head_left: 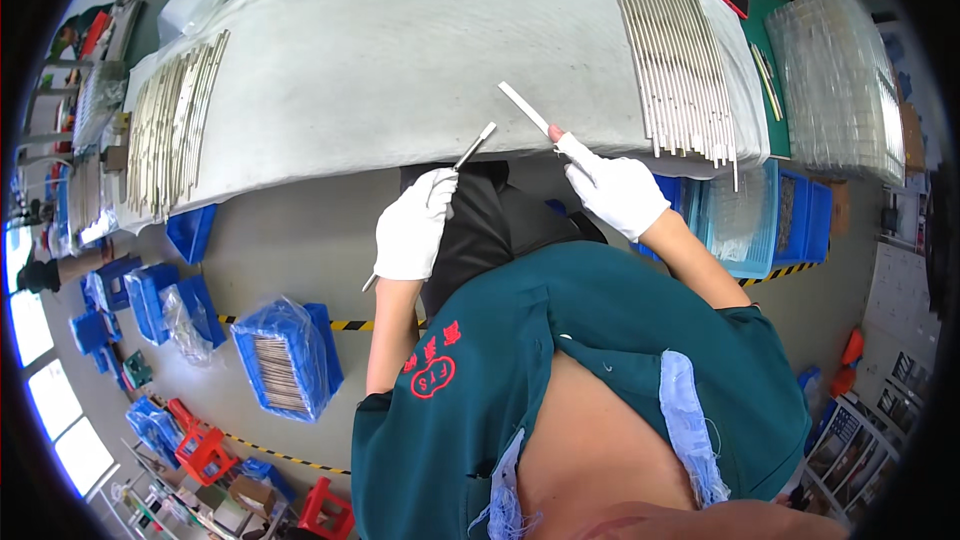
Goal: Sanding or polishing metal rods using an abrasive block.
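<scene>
From afar, I am watching the left hand (412, 227) gripping a metal rod (473, 149), the right hand (615, 190) pinching a white stick (523, 107), and a blue bin (322, 345) containing stacked rods (277, 372).

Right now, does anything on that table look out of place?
Yes: in the right-hand row of silvery rods, one rod sticks out past its neighbours at the near end, making that edge uneven.
</scene>
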`<action>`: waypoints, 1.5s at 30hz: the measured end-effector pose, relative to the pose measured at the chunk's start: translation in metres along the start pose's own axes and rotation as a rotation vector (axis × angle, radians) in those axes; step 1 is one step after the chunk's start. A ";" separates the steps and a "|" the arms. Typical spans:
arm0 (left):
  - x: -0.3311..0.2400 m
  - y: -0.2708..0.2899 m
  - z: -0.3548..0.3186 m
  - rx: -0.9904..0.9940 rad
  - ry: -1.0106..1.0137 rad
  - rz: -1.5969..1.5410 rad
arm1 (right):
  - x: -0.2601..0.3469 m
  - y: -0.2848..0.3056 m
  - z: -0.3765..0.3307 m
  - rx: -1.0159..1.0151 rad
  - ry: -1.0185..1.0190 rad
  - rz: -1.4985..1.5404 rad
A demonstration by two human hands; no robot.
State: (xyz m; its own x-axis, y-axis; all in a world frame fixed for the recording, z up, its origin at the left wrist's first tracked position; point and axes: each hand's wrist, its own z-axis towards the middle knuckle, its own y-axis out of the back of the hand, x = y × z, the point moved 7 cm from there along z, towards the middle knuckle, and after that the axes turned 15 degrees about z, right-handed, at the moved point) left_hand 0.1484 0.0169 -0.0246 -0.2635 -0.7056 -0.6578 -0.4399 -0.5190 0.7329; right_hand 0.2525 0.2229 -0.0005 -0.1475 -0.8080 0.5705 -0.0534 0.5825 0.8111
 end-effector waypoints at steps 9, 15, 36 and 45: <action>-0.018 -0.008 0.008 0.123 -0.056 -0.058 | 0.021 0.009 -0.011 -0.052 0.132 0.118; -0.016 -0.009 0.008 0.039 -0.149 0.129 | 0.033 0.006 0.007 -0.075 0.227 -0.019; -0.016 -0.011 0.005 -0.015 -0.192 -0.003 | 0.018 -0.007 0.010 -0.148 0.192 -0.047; -0.004 -0.021 0.007 0.177 0.041 -0.157 | 0.021 -0.005 -0.008 -0.022 0.154 -0.054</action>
State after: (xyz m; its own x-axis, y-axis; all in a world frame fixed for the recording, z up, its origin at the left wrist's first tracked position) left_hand 0.1524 0.0340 -0.0387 -0.1470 -0.6438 -0.7509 -0.6174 -0.5334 0.5782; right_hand 0.2581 0.2025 0.0088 0.0079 -0.8434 0.5373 -0.0350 0.5367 0.8430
